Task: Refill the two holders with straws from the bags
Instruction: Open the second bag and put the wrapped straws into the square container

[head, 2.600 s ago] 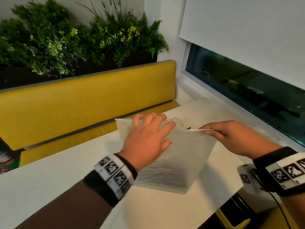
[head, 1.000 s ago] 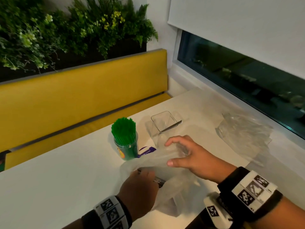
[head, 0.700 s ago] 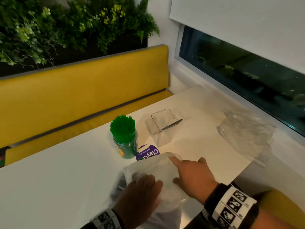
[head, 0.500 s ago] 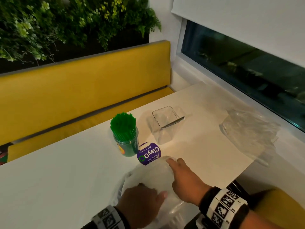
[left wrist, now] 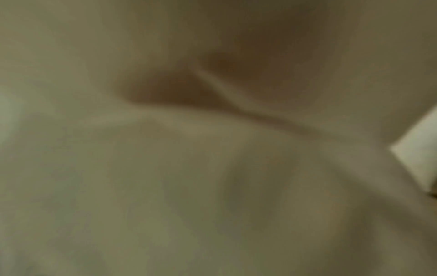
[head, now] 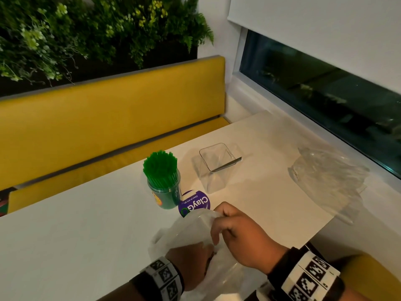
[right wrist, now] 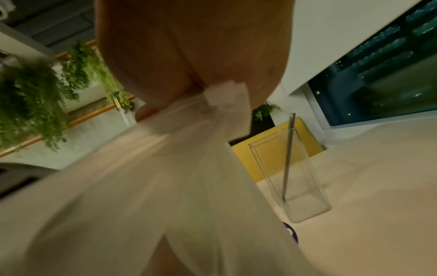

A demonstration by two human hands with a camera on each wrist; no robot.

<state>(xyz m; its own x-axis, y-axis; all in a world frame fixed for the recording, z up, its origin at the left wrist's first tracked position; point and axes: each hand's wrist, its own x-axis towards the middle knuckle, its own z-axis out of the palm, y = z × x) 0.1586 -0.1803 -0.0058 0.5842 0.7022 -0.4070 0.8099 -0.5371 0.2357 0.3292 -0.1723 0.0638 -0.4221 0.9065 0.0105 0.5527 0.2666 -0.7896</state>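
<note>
Head cam: a filmy bag (head: pixel 191 231) is pinched at its top by the right hand (head: pixel 243 240). Left hand (head: pixel 188 266) is tucked under the plastic, so its grip can't be made out.

We read one clear piece of text: white letters spelling "ClayG" on a round purple label (head: pixel 193 202) lying on the white table (head: pixel 65 235), turned at a slant, its last letters covered by a plastic bag (head: pixel 191 231). A smaller line of white print above it is too small for us to read. The black-and-white square codes on the wristbands (head: pixel 308 276) carry no letters.
</note>
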